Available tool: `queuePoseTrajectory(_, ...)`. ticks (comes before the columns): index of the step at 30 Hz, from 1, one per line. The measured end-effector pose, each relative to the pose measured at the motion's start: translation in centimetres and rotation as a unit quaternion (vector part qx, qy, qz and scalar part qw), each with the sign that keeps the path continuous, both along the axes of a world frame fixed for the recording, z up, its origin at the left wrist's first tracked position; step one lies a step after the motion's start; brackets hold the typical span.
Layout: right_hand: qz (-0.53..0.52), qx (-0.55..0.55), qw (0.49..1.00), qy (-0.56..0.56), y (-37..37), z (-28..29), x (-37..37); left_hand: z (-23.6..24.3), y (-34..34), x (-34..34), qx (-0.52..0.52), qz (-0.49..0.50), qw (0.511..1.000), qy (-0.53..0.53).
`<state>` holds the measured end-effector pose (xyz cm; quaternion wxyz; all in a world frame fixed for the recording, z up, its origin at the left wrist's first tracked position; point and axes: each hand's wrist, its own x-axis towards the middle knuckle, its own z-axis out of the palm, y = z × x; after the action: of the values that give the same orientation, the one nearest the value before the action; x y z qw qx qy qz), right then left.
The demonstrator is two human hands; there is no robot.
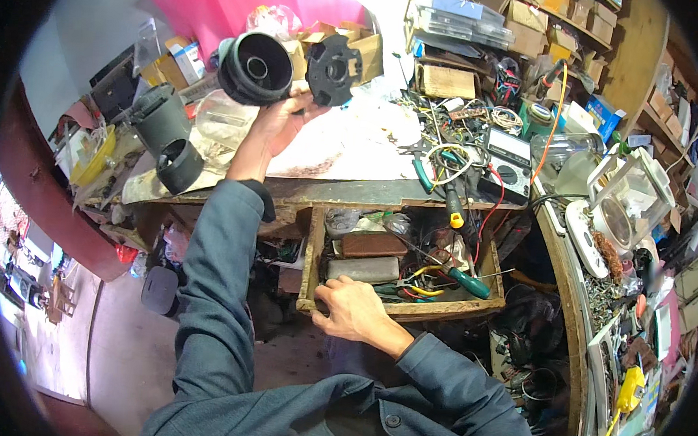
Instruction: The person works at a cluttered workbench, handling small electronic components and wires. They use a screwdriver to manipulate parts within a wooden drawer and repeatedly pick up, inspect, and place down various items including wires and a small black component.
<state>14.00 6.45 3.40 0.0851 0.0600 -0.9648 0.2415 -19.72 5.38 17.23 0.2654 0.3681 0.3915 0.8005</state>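
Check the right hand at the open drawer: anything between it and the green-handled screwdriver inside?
Nothing covers it. The right hand rests on the wooden drawer front edge; the green-handled screwdriver lies exposed on top, off to its right, with loose tools and yellow wire between.

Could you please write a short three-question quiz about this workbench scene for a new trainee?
1. True or false: the left hand holds a black round part above the bench.
2. Where does the right hand rest?
A. on the multimeter
B. on the front edge of the open wooden drawer
C. on the floor
3. What colour is the handle of the screwdriver in the drawer?

Key: 1 true; 2 B; 3 green.
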Motion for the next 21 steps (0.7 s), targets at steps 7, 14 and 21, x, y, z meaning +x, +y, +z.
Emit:
queuePoseTrajectory(7,-0.004,0.021,0.999,0.032,-0.1,-0.4,-0.2,-0.3,-7.7,5.9,0.003,-0.016,0.999,-0.033)
queuePoseTrajectory(14,0.013,0.071,0.997,0.026,-0.1,-0.7,0.0,-6.0,-19.2,12.1,0.014,0.007,0.999,-0.041)
queuePoseTrajectory(21,0.032,0.072,0.997,0.018,-0.4,-0.5,-0.1,-22.9,-33.6,19.9,-0.132,0.217,0.932,-0.258)
